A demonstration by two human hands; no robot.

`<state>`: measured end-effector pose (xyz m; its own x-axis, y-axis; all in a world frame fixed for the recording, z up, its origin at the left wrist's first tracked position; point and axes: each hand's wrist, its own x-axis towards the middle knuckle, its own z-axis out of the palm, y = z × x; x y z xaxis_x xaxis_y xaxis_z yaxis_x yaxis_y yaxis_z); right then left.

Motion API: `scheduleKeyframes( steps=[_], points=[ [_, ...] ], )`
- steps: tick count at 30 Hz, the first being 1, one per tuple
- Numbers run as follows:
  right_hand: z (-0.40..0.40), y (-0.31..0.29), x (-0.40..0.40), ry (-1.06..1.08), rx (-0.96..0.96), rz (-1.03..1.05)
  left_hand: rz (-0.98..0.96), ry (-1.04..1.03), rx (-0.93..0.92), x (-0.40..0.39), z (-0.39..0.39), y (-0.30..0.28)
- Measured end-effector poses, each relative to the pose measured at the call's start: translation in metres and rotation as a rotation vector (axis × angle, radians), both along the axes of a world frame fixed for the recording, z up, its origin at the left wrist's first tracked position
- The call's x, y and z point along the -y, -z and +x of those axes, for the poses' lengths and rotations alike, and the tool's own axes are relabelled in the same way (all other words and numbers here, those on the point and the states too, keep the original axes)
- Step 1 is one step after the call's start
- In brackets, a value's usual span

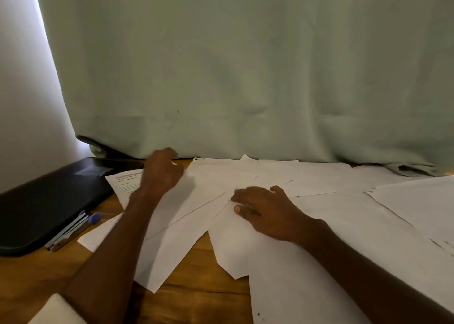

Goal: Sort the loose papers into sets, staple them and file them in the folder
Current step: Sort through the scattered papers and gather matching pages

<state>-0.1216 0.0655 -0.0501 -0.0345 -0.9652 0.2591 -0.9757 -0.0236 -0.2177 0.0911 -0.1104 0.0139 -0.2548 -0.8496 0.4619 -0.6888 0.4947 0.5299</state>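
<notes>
Wooden desk (196,296), papers (319,225) under hands

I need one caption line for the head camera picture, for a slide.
Two hands, left hand and right hand, spread over loose papers on a wooden table, beside a black folder and stapler.

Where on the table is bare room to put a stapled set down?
Bare wood lies near-left, between the black folder, the stapler and the left arm. A small gap shows between papers. The loose papers crowd elsewhere.
</notes>
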Motion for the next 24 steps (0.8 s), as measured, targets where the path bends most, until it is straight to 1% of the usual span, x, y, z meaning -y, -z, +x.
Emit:
scheduleKeyframes(
  steps=[2,3,4,6,8,10,13,17,20,22,24],
  points=[
    [0.000,-0.001,0.002,0.030,-0.006,0.025,0.101,0.315,0.071,-0.015,-0.016,0.001],
    [0.000,-0.002,0.002,0.045,-0.010,0.003,0.139,0.420,0.158,-0.022,-0.024,0.003],
    [-0.001,-0.004,0.001,0.058,-0.010,-0.032,0.167,0.480,0.251,-0.027,-0.032,0.006],
    [-0.002,-0.005,0.002,0.087,0.053,-0.098,0.188,0.485,0.426,-0.033,-0.044,0.015],
    [-0.003,-0.006,0.002,0.122,0.199,-0.119,0.132,0.427,0.568,-0.038,-0.053,0.023],
    [-0.005,-0.007,0.003,0.152,0.324,-0.146,0.064,0.378,0.619,-0.045,-0.057,0.025],
    [-0.011,-0.010,0.002,0.196,0.419,-0.201,0.012,0.361,0.596,-0.054,-0.060,0.023],
    [-0.013,-0.007,0.001,0.211,0.423,-0.208,-0.063,0.327,0.548,-0.062,-0.064,0.024],
    [-0.015,-0.005,0.002,0.215,0.433,-0.243,-0.104,0.262,0.483,-0.069,-0.067,0.020],
    [-0.015,-0.007,0.002,0.241,0.457,-0.302,-0.126,0.223,0.347,-0.074,-0.065,0.011],
    [-0.017,-0.011,0.001,0.282,0.526,-0.393,-0.102,0.244,0.085,-0.079,-0.058,-0.004]
  ],
)
